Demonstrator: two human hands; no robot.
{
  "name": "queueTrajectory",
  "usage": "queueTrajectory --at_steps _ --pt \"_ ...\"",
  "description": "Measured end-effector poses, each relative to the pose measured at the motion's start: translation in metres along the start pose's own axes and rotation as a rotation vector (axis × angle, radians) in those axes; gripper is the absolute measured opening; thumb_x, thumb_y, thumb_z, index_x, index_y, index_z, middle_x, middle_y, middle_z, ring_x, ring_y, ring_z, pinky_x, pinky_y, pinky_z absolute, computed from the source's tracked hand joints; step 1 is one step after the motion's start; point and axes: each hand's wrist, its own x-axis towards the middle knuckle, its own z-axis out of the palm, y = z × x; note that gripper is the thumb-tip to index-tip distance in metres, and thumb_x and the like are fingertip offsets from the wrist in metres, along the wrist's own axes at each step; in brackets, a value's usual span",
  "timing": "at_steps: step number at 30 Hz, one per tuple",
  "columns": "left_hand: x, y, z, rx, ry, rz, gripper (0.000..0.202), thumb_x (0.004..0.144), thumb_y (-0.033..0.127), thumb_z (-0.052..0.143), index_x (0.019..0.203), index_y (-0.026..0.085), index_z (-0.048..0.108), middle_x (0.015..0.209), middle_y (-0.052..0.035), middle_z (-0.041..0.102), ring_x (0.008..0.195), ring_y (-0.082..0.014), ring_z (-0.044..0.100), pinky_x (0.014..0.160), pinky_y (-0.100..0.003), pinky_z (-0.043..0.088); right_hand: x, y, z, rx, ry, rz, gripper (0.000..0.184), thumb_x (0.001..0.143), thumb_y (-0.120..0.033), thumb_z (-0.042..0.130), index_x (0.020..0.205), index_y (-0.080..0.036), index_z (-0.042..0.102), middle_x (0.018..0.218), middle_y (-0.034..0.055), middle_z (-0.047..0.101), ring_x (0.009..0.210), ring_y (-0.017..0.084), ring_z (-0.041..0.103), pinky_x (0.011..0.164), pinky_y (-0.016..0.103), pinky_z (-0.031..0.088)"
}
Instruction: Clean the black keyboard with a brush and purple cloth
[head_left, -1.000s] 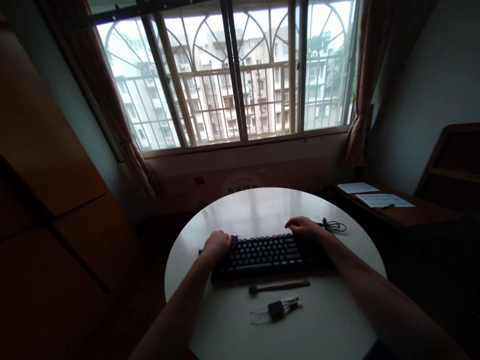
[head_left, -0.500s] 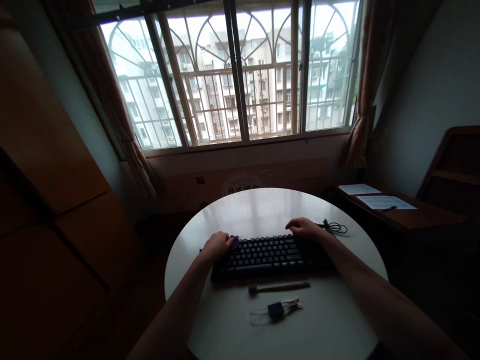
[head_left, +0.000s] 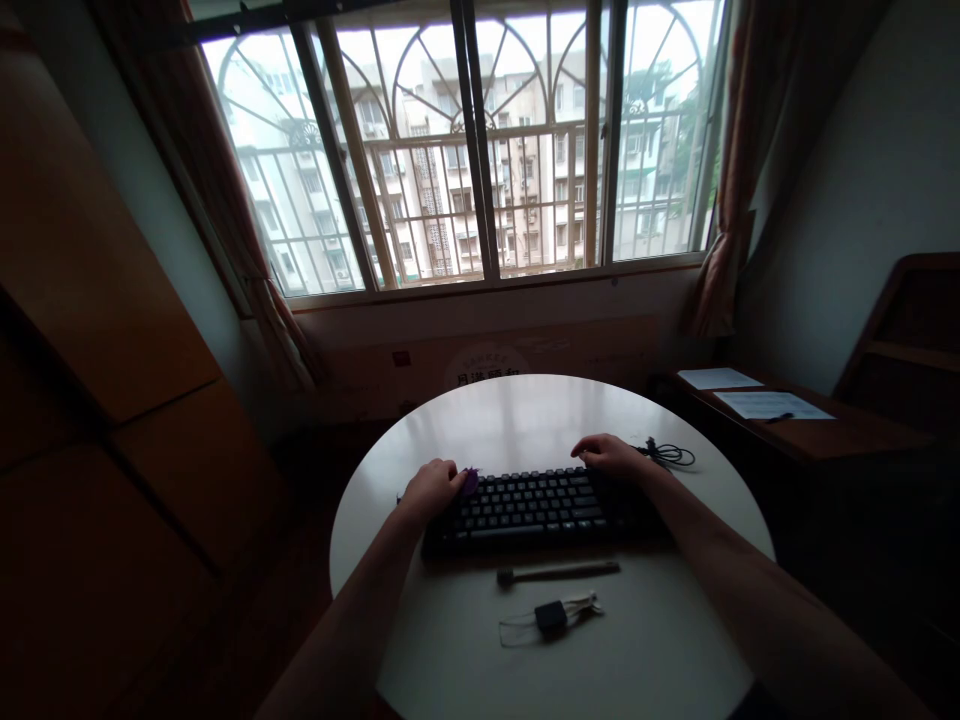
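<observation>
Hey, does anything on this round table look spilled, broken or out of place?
Nothing stands out as spilled or broken, though the light is dim. The brush and wire-ended black piece lie before the keyboard, and the cable is looped beyond it. The left hand holds a purple item near the keyboard's left end.

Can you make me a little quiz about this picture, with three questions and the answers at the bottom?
1. Which hand has the purple thing?
2. True or false: the keyboard is nearer the window than the brush is.
3. Where's the right hand? a) on the brush; b) at the keyboard's far edge; c) on the window.

Key: 1. The left hand. 2. True. 3. b.
</observation>
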Motion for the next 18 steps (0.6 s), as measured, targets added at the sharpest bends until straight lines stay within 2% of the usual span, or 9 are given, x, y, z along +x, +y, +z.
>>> queueTrajectory --at_steps 3,6,10,14,18 --pt "0.005 -0.011 0.0 -0.203 -0.048 0.028 0.031 0.08 0.042 0.051 0.089 0.017 0.069 0.093 -0.0082 0.07 0.086 -0.0233 0.063 0.072 -0.029 0.046 0.0 -0.001 0.0 -0.001 -0.007 0.002 0.031 0.077 -0.027 0.052 0.096 -0.018 0.074 0.072 0.0023 0.068 0.065 0.016 0.057 0.065 0.026 0.043" --pt "0.008 -0.021 0.0 -0.4 -0.135 0.103 0.032 0.075 0.035 0.053 0.094 0.017 0.071 0.096 -0.0057 0.072 0.089 -0.0229 0.065 0.077 -0.029 0.048 0.0 -0.002 -0.001 -0.013 -0.005 0.01 0.031 0.077 -0.026 0.052 0.096 -0.018 0.074 0.073 0.0024 0.069 0.066 0.016 0.058 0.064 0.026 0.043" --pt "0.006 -0.023 -0.003 -0.506 -0.221 0.108 0.036 0.072 0.031 0.054 0.098 0.016 0.074 0.101 -0.0067 0.073 0.094 -0.024 0.065 0.082 -0.029 0.049 -0.001 -0.005 -0.001 -0.019 -0.005 0.007 0.031 0.078 -0.026 0.052 0.096 -0.017 0.074 0.072 0.0026 0.068 0.065 0.016 0.058 0.065 0.026 0.043" --pt "0.001 -0.016 -0.009 -0.49 -0.193 0.06 0.034 0.07 0.038 0.062 0.093 0.017 0.076 0.106 -0.0072 0.072 0.094 -0.0252 0.066 0.081 -0.029 0.049 -0.002 -0.006 -0.002 -0.014 -0.003 0.0 0.03 0.078 -0.026 0.052 0.096 -0.018 0.075 0.071 0.0023 0.068 0.065 0.015 0.057 0.066 0.026 0.044" --pt "0.0 -0.012 -0.013 -0.459 -0.123 0.035 0.028 0.066 0.036 0.067 0.084 0.016 0.075 0.097 -0.0078 0.074 0.088 -0.0249 0.066 0.079 -0.03 0.049 -0.003 -0.007 -0.002 -0.017 0.007 -0.002 0.03 0.078 -0.026 0.052 0.095 -0.018 0.075 0.071 0.0024 0.068 0.064 0.015 0.057 0.066 0.026 0.044"
